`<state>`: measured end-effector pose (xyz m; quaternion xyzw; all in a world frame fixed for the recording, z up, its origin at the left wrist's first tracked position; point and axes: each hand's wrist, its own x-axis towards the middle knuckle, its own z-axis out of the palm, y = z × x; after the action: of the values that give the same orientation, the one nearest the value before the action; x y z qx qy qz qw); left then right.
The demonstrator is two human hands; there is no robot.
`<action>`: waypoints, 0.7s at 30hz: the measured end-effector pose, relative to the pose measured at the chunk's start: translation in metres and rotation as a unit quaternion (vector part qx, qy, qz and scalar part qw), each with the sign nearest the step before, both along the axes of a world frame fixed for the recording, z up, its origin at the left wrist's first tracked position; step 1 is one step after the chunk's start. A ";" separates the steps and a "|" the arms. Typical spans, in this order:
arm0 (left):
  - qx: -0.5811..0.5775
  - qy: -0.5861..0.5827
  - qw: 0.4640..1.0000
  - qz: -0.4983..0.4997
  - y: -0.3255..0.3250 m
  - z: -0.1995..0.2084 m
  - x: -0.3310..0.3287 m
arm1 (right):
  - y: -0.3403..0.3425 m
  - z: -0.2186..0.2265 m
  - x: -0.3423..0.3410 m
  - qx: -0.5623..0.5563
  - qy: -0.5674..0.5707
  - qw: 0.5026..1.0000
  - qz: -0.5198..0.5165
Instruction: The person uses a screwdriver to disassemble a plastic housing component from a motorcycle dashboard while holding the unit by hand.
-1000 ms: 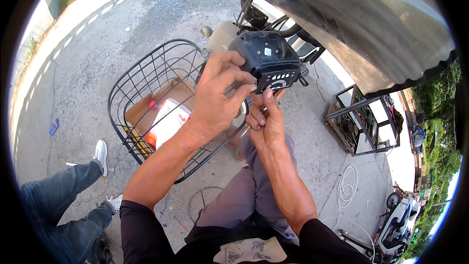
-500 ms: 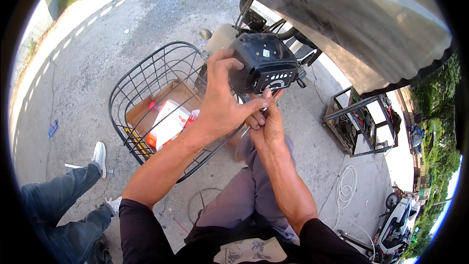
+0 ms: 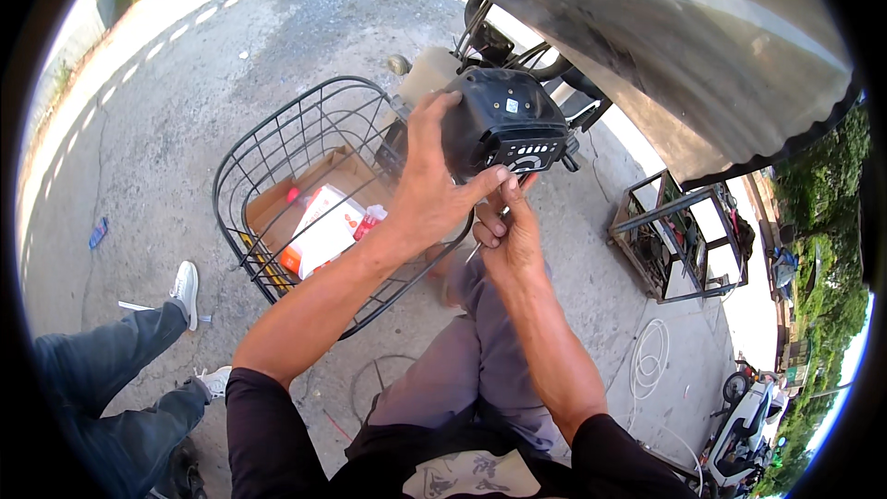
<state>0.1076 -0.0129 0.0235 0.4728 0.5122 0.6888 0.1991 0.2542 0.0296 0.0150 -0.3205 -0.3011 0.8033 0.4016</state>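
Note:
A black plastic instrument housing with a dial panel on its near face sits at the front of a vehicle, above the middle of the view. My left hand grips it from the left, fingers against its side and thumb stretched along its lower edge. Just below the panel, my right hand is closed with its thumb and fingertips pressed together, close to my left thumb. A thin metal rod sticks out from its left side; the rod's other end is hidden in the fingers.
Left of the housing, a black wire basket holds a cardboard box with packets. A murky transparent canopy overhangs the upper right. A metal-framed rack, coiled white hose and parked scooter stand right. Another person's legs are lower left.
The view has shifted slightly, so housing and basket appear a little farther right. My left thumb has moved up nearer the panel's lower edge; both hands stay at the housing.

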 end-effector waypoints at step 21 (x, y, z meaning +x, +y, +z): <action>0.015 0.038 0.999 0.014 -0.002 0.002 -0.001 | 0.004 0.191 0.039 0.654 -0.160 0.740 -0.005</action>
<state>0.1066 -0.0150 0.0252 0.4945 0.5153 0.6808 0.1626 0.2932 0.0338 0.2055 -0.1044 -0.8103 0.3442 0.4627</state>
